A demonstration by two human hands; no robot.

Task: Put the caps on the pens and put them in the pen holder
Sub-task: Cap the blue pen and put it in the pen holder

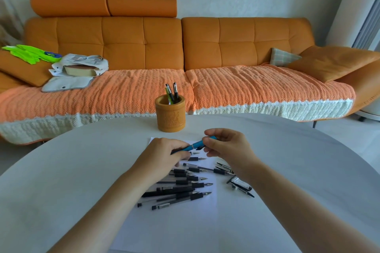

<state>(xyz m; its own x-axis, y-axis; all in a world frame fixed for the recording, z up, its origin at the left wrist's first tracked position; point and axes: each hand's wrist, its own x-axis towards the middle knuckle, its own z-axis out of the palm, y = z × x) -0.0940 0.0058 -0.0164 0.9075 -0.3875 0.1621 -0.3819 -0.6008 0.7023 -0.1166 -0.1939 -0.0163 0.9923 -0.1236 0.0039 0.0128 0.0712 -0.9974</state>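
Observation:
A blue pen (192,146) is held level above the table between both hands. My left hand (164,153) grips its barrel end. My right hand (225,145) pinches the capped end, where a blue cap (207,139) sits on the pen. Under the hands, several uncapped black pens (181,189) lie on a white sheet of paper (185,222). A few loose caps and pens (239,186) lie to the right. The brown wooden pen holder (170,116) stands behind the hands with two or three capped pens (172,91) in it.
The round white table (61,170) fills the foreground. Behind it runs an orange sofa (185,47) with a textured throw, a bag and green cloth at its left end, and cushions at its right.

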